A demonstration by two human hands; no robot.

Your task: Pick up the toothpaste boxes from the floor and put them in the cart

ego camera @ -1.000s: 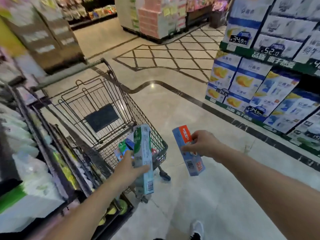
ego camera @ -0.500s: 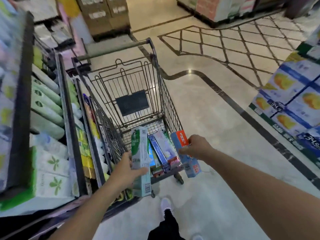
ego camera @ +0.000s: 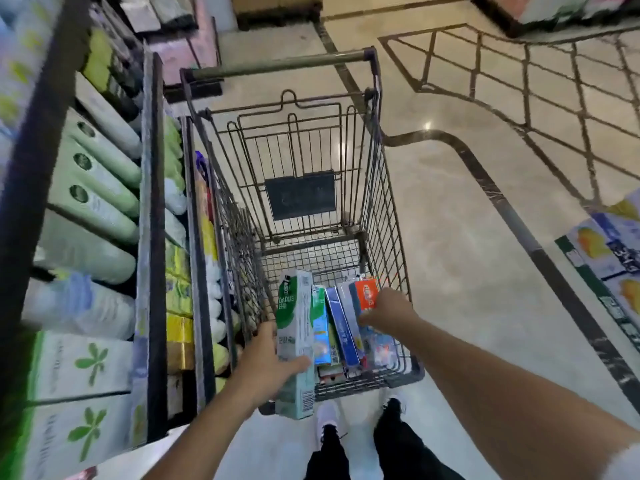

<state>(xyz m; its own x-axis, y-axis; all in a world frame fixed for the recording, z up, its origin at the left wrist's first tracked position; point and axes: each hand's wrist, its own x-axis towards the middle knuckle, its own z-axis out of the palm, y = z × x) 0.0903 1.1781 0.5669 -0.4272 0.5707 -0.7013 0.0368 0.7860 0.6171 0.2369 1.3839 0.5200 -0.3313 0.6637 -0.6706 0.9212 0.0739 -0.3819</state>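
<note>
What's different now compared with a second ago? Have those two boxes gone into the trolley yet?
Not yet. Both hands have carried their boxes closer: the right hand now holds the blue and orange box over the cart, above the boxes already inside. The left hand brought the green and white box to the cart's near end. Neither grip has changed; nothing was let go.

- Open cart (ego camera: 375, 188) is standing at twelve o'clock, its far half lying free above the wire floor.
- Boxes (ego camera: 341, 327) are crowding the near end.
- Shelving (ego camera: 152, 202) is hemming in nine o'clock.
- Bare floor (ego camera: 467, 254) is stretching toward two o'clock.
</note>
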